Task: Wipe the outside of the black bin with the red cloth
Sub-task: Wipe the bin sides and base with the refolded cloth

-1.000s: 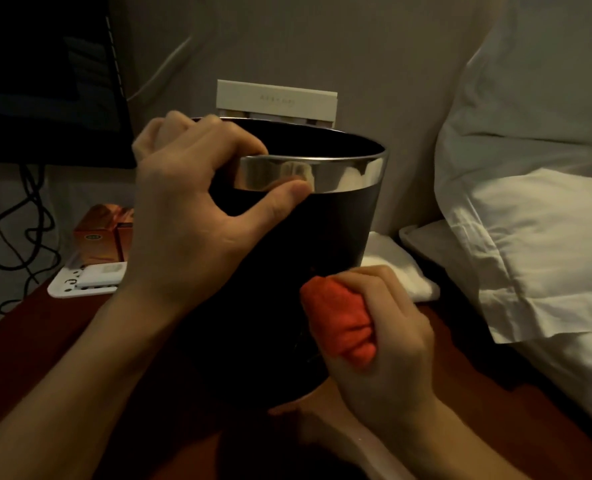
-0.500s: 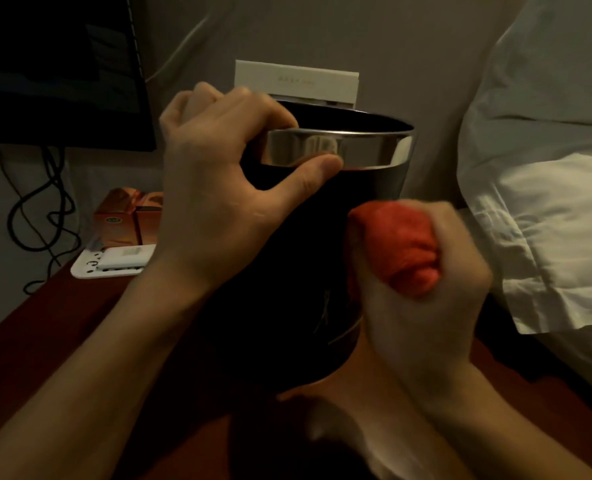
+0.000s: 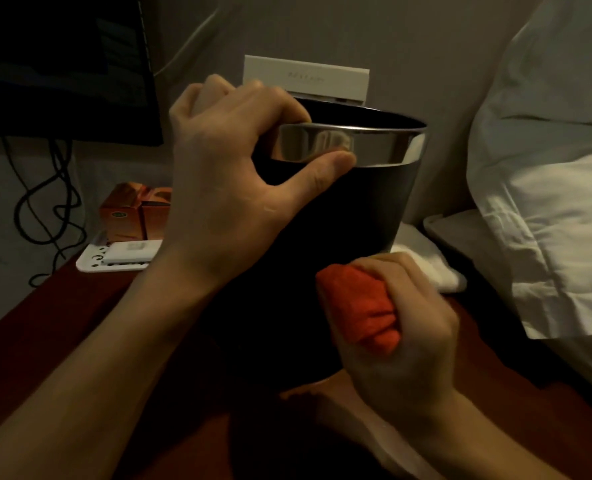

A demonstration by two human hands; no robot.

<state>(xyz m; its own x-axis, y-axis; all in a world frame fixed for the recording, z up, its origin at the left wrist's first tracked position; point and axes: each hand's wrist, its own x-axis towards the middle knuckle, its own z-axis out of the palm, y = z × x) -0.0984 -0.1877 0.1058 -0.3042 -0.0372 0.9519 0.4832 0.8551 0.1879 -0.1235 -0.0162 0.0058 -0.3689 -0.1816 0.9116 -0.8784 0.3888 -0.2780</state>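
The black bin with a shiny metal band round its rim stands upright on a dark red table. My left hand grips the rim at its near left, fingers over the edge and thumb across the metal band. My right hand holds the bunched red cloth against the lower right side of the bin's outer wall. The base of the bin is in shadow behind my arms.
White pillows and bedding fill the right side. A dark screen with hanging cables stands at the left. An orange box sits on a white tray behind my left wrist. A white card box stands behind the bin.
My right hand with the red cloth rose up the bin's side to just below the rim, then slid back down to the lower right wall. My left hand kept its grip on the rim.
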